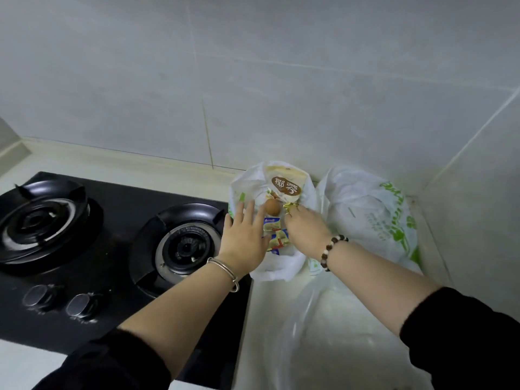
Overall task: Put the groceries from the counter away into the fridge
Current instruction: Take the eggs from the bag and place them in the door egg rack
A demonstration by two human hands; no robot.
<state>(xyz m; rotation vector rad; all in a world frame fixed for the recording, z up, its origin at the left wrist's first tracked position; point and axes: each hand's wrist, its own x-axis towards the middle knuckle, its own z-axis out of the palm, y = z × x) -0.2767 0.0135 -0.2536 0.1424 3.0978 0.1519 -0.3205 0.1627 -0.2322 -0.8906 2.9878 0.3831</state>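
Left hand (244, 237) splayed | egg (272, 207) between both grips | right hand (305, 230)

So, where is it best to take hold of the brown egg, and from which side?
Take the brown egg across its round middle with fingertips, coming from above. It lies exposed on the packets in the open white bag, so its top is free. The left hand is nearest.

Dim, soft light; wide-angle edge distortion.
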